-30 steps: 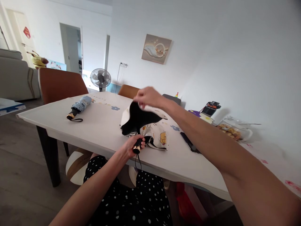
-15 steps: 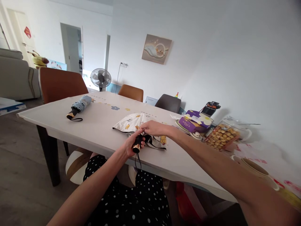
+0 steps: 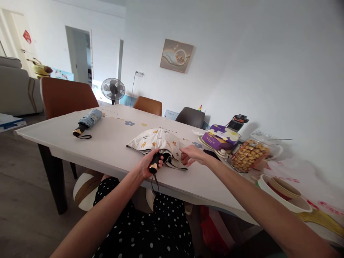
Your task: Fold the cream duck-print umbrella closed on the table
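My L hand (image 3: pixel 147 165) grips the black, gold-ended cylindrical handle (image 3: pixel 155 161), prob. to steady the loose cream cartoon-print fabric umbrella (image 3: pixel 150 139) on the white table (image 3: pixel 110 148), w/ R hand (image 3: pixel 194 154) at its right edge, can't tell if pinching.

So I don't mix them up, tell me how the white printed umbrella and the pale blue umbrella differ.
The white printed umbrella has its canopy loosely spread; the pale blue umbrella is gathered into a slim bundle. The left hand grips the white one's handle, while the blue one lies unheld on the table. Both have black-and-gold handles.
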The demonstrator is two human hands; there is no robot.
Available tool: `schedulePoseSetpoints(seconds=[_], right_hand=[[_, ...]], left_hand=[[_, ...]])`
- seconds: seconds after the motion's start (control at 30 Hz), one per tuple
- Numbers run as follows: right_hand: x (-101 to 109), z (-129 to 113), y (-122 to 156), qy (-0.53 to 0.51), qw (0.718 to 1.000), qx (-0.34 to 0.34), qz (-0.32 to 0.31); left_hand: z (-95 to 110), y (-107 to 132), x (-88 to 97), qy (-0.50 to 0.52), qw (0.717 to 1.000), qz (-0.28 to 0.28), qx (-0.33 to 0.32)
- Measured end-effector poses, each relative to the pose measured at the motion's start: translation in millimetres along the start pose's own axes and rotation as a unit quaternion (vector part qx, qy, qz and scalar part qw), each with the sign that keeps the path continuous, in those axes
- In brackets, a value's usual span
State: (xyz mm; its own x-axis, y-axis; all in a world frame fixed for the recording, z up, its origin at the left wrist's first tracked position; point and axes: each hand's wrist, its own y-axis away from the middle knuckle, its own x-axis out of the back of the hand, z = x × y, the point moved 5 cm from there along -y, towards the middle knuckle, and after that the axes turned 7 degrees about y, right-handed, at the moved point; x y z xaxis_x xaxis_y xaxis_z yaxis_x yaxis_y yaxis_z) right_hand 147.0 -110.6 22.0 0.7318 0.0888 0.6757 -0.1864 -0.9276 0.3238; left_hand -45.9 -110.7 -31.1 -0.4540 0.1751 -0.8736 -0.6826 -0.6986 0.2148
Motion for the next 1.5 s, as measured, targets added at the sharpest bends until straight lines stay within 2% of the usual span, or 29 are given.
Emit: schedulePoseSetpoints(seconds=[0.1,0.2,0.3,0.4,0.5,0.63,0.83,0.97,1.03,1.13,1.2,1.3,1.4,1.5], right_hand=[[-19.9,10.0,-2.4,-0.117,0.992,-0.034,-0.026],[-27.0,7.9,-5.0,-0.200,0.979,-0.027,-0.021],[-12.2,2.4,-4.9,-0.224,0.975,-0.017,0.002],[19.2,-8.7,0.8,-0.230,0.972,-0.006,0.047],[45.7,-32.2,10.5,-0.237,0.967,0.036,0.091],[53.6,-79.3,20.2,-0.241,0.954,0.120,0.130],[37.1,-146.9,19.7,-0.203,0.944,0.196,0.169],[8.4,-171.1,6.9,-0.212,0.942,0.210,0.150],[-12.9,-176.7,-0.9,-0.231,0.945,0.204,0.106],[-45.5,-185.1,-7.0,-0.209,0.952,0.221,-0.026],[-52.6,-187.9,-7.2,-0.182,0.950,0.246,-0.058],[-37.9,-182.4,-5.6,-0.134,0.949,0.282,0.030],[-19.1,-162.2,4.2,-0.032,0.947,0.295,0.121],[-14.3,-133.8,24.7,0.130,0.933,0.308,0.133]], left_hand=[[-0.5,1.2,-0.5,0.003,1.000,0.010,0.010],[-0.2,1.9,-1.5,0.013,1.000,0.006,0.009],[0.1,2.5,-2.4,0.019,1.000,0.000,0.007],[-0.6,2.6,-1.2,0.016,1.000,0.009,0.010],[-1.6,2.0,0.7,0.015,1.000,0.013,0.008],[-1.3,1.2,1.4,0.011,1.000,0.006,-0.002],[0.4,1.7,-0.5,0.013,1.000,-0.013,0.000],[1.4,2.2,-1.3,0.022,0.999,-0.025,-0.004],[1.2,1.8,-0.5,0.029,0.999,-0.019,-0.002],[0.2,0.7,0.8,0.039,0.999,-0.003,0.011],[-0.1,0.2,1.0,0.040,0.999,0.002,0.019],[0.6,0.3,0.5,0.041,0.999,-0.006,0.013],[0.4,0.4,0.9,0.045,0.999,-0.013,0.009],[-0.3,0.3,1.7,0.046,0.999,-0.011,0.012]])
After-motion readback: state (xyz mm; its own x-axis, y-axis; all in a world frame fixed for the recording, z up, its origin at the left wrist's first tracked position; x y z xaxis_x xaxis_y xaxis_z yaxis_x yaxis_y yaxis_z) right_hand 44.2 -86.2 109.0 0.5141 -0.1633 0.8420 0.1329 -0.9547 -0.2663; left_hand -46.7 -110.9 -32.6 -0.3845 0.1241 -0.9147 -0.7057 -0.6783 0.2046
